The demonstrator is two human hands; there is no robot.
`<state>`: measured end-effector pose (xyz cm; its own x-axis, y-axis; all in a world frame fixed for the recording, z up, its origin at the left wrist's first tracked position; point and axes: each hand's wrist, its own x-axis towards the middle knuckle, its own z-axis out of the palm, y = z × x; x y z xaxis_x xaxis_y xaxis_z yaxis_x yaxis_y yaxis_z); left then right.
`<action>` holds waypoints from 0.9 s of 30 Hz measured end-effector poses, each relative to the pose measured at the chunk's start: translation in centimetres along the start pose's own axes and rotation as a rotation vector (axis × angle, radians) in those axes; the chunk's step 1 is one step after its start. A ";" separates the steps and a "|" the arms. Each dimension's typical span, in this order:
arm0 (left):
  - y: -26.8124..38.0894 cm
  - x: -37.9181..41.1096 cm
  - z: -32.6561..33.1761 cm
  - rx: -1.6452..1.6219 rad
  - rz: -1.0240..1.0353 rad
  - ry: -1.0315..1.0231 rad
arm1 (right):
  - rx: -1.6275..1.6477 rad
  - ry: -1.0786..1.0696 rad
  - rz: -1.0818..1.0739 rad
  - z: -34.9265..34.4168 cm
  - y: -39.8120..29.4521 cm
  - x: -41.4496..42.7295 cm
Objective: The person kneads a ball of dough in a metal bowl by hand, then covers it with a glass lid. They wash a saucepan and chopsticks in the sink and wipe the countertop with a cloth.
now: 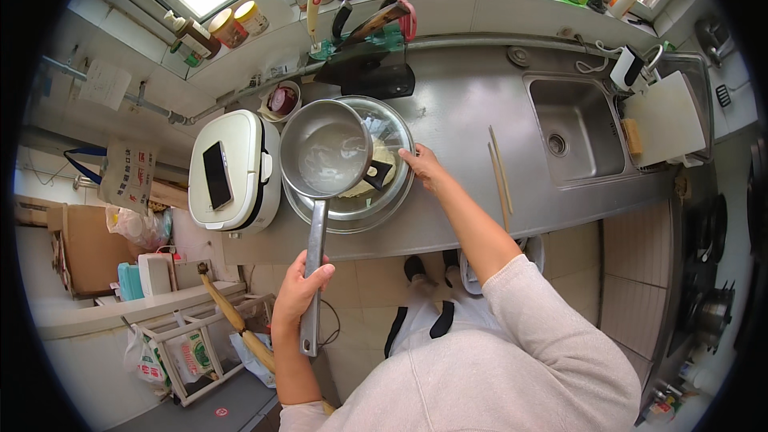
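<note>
My left hand (pixel 302 288) is closed around the long metal handle of a saucepan (pixel 327 147), which is held over the left part of a large glass lid (pixel 393 126). Some cloudy liquid seems to lie in the pan. My right hand (pixel 423 165) grips the right rim of the lid, thumb on top. Through the glass a pale doughy mass (pixel 362 189) shows beneath, partly hidden by the pan and the black lid knob (pixel 378 174). Whether the lid rests on the vessel below or is raised, I cannot tell.
A white rice cooker (pixel 234 132) with a smartphone (pixel 217 175) on top stands left. Behind are a cleaver (pixel 336 72) in a knife rack and a small bowl (pixel 281 100) with an onion. Chopsticks (pixel 501 180) lie right, before the steel sink (pixel 579 126). Bottles line the windowsill.
</note>
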<state>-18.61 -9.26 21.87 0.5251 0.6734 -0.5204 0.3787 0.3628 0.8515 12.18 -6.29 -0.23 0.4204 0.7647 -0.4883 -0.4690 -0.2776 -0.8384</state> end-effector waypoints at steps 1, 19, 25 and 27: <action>0.0 0.3 0.4 0.002 0.010 -0.028 | 0.013 0.007 -0.035 0.3 -0.1 0.2; -2.0 6.7 14.3 0.048 0.003 -0.393 | -0.432 0.639 -0.278 -17.8 7.7 -12.6; -2.7 6.8 20.8 0.150 -0.013 -0.365 | -0.391 0.692 -0.311 -21.2 5.8 -14.9; -3.1 6.7 23.6 0.209 0.006 -0.327 | -0.243 0.635 -0.245 -23.5 5.7 -14.1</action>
<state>1.76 -21.08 14.20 0.7303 0.4216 -0.5376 0.5047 0.1974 0.8404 21.79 -32.29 -3.84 0.8962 0.3569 -0.2637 -0.1482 -0.3194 -0.9360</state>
